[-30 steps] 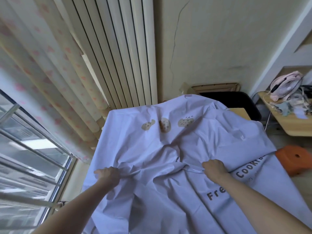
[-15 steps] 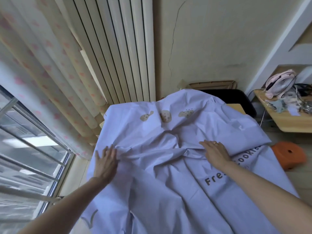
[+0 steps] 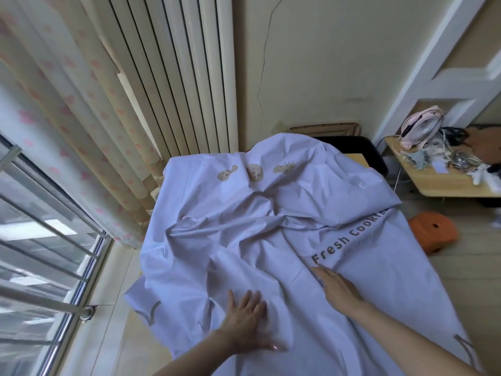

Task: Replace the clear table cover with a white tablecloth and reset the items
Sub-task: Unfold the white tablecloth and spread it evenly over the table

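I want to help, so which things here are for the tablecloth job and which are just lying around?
For the job: white tablecloth, crumpled, with cookie prints; left hand and right hand, both flat on it.

Just lying about: pink fan on the wooden side table, orange stool on the floor, flowered curtain.

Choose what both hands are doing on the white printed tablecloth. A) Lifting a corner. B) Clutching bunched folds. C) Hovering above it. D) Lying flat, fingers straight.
D: the left hand and the right hand both rest flat, fingers straight, on the wrinkled white printed tablecloth.
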